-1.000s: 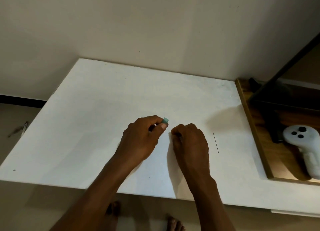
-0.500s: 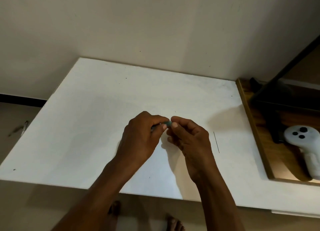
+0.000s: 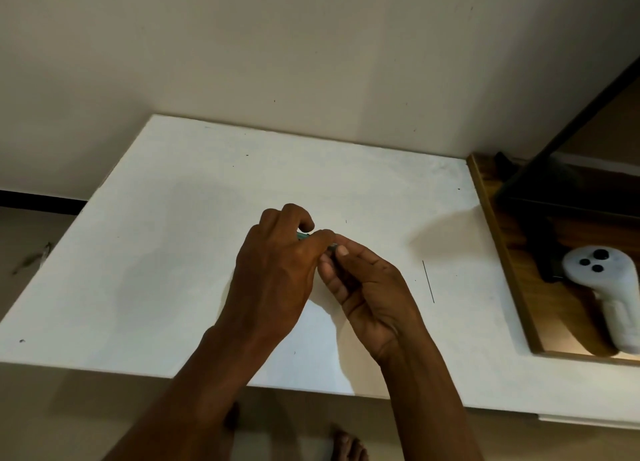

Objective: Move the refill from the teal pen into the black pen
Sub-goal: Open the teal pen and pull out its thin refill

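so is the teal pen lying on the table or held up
Held up: the teal pen is pinched between left hand and right hand, above the white table.

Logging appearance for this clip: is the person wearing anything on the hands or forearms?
Nothing shows. The left hand and right hand are bare: no gloves, rings, watch or bands. Both forearms are bare to the frame's bottom edge, no sleeves in view.

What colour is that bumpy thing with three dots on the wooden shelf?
The controller is white with three black buttons, seen in the head view.
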